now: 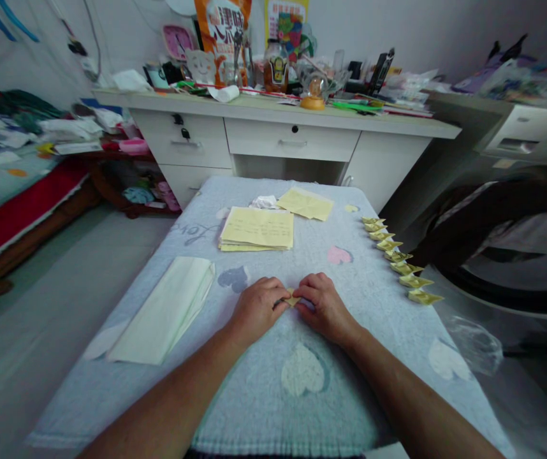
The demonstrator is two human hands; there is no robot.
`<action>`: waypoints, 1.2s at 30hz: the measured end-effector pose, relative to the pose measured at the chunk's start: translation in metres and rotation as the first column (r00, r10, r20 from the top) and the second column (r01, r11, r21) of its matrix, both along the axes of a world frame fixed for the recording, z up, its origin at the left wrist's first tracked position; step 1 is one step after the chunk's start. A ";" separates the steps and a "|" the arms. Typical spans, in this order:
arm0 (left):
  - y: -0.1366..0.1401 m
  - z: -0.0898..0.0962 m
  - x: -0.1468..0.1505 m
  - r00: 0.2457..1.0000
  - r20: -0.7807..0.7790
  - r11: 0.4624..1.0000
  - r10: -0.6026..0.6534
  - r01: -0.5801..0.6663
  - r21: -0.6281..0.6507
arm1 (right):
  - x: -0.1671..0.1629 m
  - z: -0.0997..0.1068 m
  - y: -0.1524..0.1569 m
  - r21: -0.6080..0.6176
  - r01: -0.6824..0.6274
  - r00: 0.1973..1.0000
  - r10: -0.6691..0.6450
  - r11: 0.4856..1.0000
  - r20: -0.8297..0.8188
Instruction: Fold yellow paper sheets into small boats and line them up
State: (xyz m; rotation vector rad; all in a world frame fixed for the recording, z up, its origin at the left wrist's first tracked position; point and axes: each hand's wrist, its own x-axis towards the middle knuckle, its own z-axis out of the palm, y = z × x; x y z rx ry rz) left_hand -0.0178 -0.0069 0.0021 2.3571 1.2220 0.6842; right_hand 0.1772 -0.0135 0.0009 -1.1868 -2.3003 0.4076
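A small piece of folded yellow paper [292, 298] is pinched between my two hands, just above the cloth-covered table [249, 401]. My left hand [260, 306] grips its left side, and my right hand [324, 305] grips its right side; the fingers cover most of it. Beyond my hands lies a stack of yellow paper sheets [258, 227] with handwriting on top. Other yellow sheets [306, 203] rest behind it, beside a crumpled white tissue [264, 202]. Along the right table edge, several small folded yellow paper boats [412, 281] stand in a row.
A folded pale green-white paper bundle [166, 312] lies at the table's left. Behind stands a white desk [292, 137] crowded with jars and packets. A washing machine [522, 146] is at the right, and a bed [20, 191] at the left.
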 end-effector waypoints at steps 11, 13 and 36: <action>0.002 0.000 -0.001 0.993 -0.095 0.994 -0.063 0.071 0.084 | -0.002 0.007 0.000 0.020 -0.039 0.995 0.037 0.999 0.092; 0.003 -0.001 -0.001 0.998 -0.052 0.997 -0.044 0.046 0.053 | -0.003 0.007 0.000 -0.001 -0.018 0.996 0.018 1.000 0.087; 0.014 0.002 -0.004 0.999 -0.033 0.998 0.033 -0.035 -0.051 | -0.008 0.010 0.002 -0.184 0.176 0.984 -0.177 0.967 0.012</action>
